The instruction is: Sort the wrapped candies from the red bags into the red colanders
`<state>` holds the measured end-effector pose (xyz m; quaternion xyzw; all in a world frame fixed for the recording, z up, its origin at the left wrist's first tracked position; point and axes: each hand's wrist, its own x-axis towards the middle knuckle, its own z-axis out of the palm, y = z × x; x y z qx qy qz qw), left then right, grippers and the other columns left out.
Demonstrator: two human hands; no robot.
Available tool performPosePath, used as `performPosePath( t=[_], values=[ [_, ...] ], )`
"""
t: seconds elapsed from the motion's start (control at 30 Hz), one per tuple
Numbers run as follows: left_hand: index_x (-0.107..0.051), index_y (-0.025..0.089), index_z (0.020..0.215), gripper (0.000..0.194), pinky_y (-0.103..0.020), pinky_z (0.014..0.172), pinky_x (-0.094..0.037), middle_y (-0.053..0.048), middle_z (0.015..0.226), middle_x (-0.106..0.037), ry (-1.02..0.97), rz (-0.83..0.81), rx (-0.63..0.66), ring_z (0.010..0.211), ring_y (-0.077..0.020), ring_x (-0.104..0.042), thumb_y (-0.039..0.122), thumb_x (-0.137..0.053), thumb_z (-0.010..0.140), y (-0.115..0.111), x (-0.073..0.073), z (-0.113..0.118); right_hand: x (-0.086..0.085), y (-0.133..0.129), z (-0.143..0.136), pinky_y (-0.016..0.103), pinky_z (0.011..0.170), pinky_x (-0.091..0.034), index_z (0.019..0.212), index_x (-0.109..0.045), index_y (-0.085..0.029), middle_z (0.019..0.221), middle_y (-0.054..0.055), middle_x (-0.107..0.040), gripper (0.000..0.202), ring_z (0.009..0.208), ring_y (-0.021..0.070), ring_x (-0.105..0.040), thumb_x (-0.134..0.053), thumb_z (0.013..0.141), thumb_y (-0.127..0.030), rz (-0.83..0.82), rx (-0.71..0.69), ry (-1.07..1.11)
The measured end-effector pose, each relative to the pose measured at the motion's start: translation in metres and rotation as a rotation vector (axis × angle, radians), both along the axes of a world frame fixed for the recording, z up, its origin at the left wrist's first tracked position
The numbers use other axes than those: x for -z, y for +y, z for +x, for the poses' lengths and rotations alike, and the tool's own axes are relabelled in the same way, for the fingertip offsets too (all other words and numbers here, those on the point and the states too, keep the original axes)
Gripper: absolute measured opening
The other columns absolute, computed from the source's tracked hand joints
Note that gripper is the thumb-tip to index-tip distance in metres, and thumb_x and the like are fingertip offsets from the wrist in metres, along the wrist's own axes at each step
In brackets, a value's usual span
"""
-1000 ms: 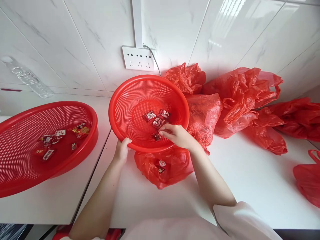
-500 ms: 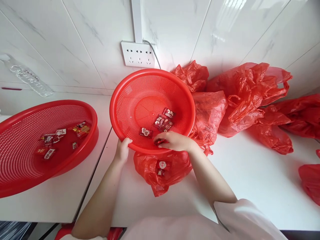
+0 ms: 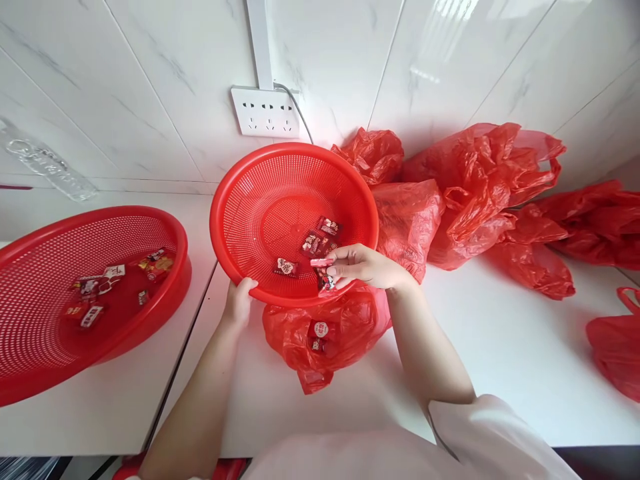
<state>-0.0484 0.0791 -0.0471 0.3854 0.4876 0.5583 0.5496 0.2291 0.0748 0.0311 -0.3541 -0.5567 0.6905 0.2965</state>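
Observation:
My left hand (image 3: pixel 240 301) grips the near-left rim of a round red plastic basket (image 3: pixel 240 175), its thumb over the edge. The basket leans toward me, and several small wrapped candies (image 3: pixel 315 241) lie in its lower part. Over the near-right rim, my right hand (image 3: pixel 361 268) pinches small wrapped candies (image 3: pixel 324 272) between thumb and fingers; how many is hard to make out. Just under the basket's near edge lies an open red plastic bag (image 3: pixel 300 360) with wrapped candies (image 3: pixel 321 332) showing inside.
A second red basket (image 3: pixel 181 257) with several wrapped candies stands at left. Filled red plastic bags (image 3: pixel 475 193) line the wall to the right, and another bag (image 3: pixel 617 350) sits at the right edge. A clear bottle (image 3: pixel 50 170) and a socket panel (image 3: pixel 266 112) are behind.
My right hand has lifted from the basket's lower side with candies pinched in its fingers. My left hand keeps its hold on the rim. The whole view has shifted slightly.

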Motion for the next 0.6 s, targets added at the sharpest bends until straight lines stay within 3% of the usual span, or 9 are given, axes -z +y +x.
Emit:
performPosePath(
  t=[0.13, 0.27, 0.33, 0.43, 0.5, 0.6],
  values=[
    [-0.062, 0.019, 0.098, 0.033, -0.033, 0.074, -0.052, -0.004, 0.098, -0.065, 0.011, -0.023, -0.004, 0.093, -0.0243, -0.061, 0.022, -0.057, 0.066, 0.001, 0.002, 0.0, -0.004, -0.004, 0.003, 0.031, 0.074, -0.058, 0.105, -0.07, -0.013, 0.088, 0.006, -0.07, 0.036, 0.074, 0.0143, -0.067, -0.065, 0.084, -0.041, 0.068, -0.07, -0.172],
    [-0.062, 0.019, 0.097, 0.032, -0.033, 0.073, -0.052, -0.005, 0.098, -0.065, 0.02, -0.008, -0.006, 0.092, -0.0243, -0.061, 0.022, -0.057, 0.066, 0.001, 0.001, 0.001, -0.013, -0.011, 0.007, 0.029, 0.075, -0.053, 0.093, -0.072, -0.016, 0.085, 0.004, -0.071, 0.029, 0.078, 0.017, -0.066, -0.057, 0.089, -0.041, 0.371, -0.18, -0.349],
    [-0.063, 0.019, 0.095, 0.031, -0.033, 0.072, -0.052, -0.005, 0.097, -0.065, 0.044, 0.025, 0.004, 0.09, -0.0241, -0.061, 0.022, -0.057, 0.065, 0.0, -0.001, 0.002, -0.009, -0.008, 0.004, 0.03, 0.081, -0.051, 0.096, -0.071, -0.019, 0.09, 0.003, -0.071, 0.028, 0.084, 0.0179, -0.066, -0.051, 0.093, -0.038, 0.523, -0.024, -0.459],
    [-0.064, 0.019, 0.097, 0.032, -0.033, 0.077, -0.051, -0.004, 0.098, -0.065, 0.097, 0.117, 0.03, 0.091, -0.0236, -0.06, 0.02, -0.058, 0.065, -0.003, -0.004, 0.003, 0.014, 0.006, -0.01, 0.035, 0.094, -0.045, 0.114, -0.064, -0.018, 0.112, 0.009, -0.068, 0.03, 0.104, 0.0222, -0.063, -0.045, 0.096, -0.031, 0.63, 0.264, -0.741],
    [-0.065, 0.019, 0.098, 0.032, -0.033, 0.08, -0.05, -0.004, 0.098, -0.065, 0.126, 0.16, 0.041, 0.092, -0.0232, -0.06, 0.019, -0.058, 0.067, -0.005, -0.004, 0.005, 0.034, 0.016, -0.023, 0.041, 0.104, -0.037, 0.133, -0.052, -0.011, 0.137, 0.018, -0.053, 0.045, 0.127, 0.0295, -0.049, -0.05, 0.094, -0.033, 0.595, 0.31, -0.99],
    [-0.064, 0.019, 0.098, 0.029, -0.032, 0.084, -0.05, -0.003, 0.099, -0.065, 0.135, 0.171, 0.028, 0.094, -0.0226, -0.06, 0.02, -0.056, 0.07, -0.007, -0.003, 0.007, 0.054, 0.02, -0.037, 0.051, 0.112, -0.024, 0.148, -0.029, -0.004, 0.156, 0.026, -0.018, 0.075, 0.143, 0.0384, -0.023, -0.051, 0.091, -0.047, 0.495, 0.204, -1.203]
  ],
)
